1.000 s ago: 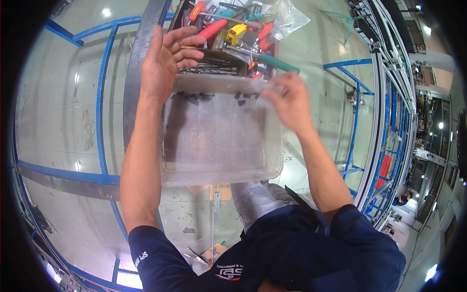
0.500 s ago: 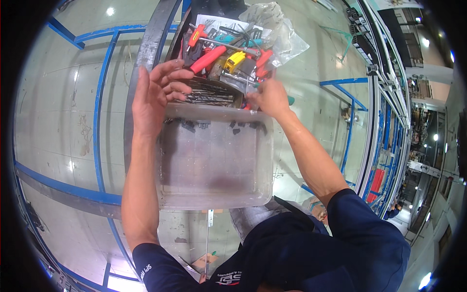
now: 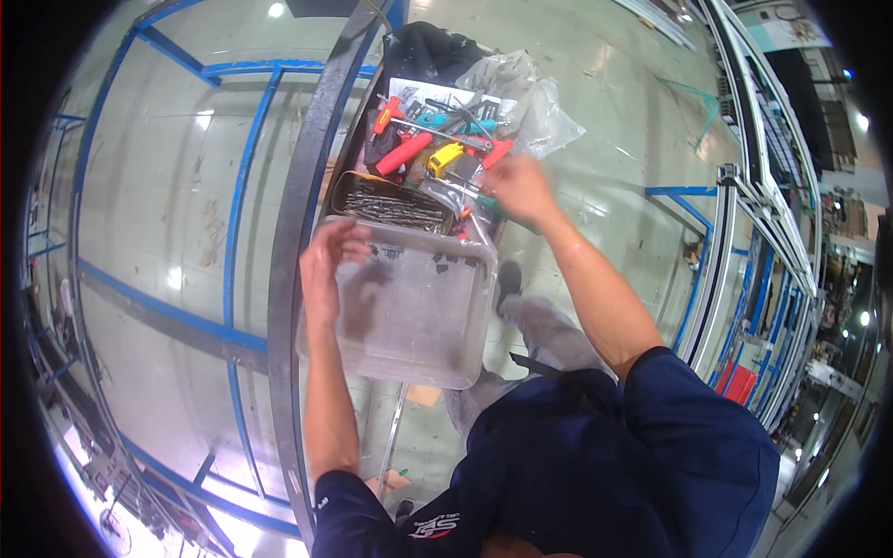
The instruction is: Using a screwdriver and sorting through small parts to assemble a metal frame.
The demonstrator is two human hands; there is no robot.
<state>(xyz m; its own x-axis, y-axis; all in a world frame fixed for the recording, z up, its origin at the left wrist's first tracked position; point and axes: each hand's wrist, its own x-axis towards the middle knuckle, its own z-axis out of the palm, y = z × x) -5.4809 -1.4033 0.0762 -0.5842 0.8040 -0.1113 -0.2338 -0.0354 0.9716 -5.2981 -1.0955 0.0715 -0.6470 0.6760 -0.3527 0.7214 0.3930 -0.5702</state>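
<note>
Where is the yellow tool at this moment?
In the head view, the yellow tool lies in the upper middle, among other tools, right of the thick red handle and up and left of the person's right hand.

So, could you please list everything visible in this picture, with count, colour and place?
Plastic bin: 1, cloudy, centre
Small pieces: several, black, along bin's far side
Drill bits: many, dark grey, just beyond bin
Small tool: 1, yellow, beyond drill bits
Handles: several, red or teal, around small tool
Paper: 1, white, beyond small tool
Plastic bag: 1, clear, right of paper
Bundle: 1, black, beyond paper
Beam: 1, dark grey, left of bin
Frames: several, blue, both sides
Metal profiles: several, silver, right
Trousers: 1 pair, grey, right of bin
Shirt: 1, navy, bottom
Left hand: 1, bare, over bin's far-left corner
Right hand: 1, bare, right of small tool, grip blurred
</note>
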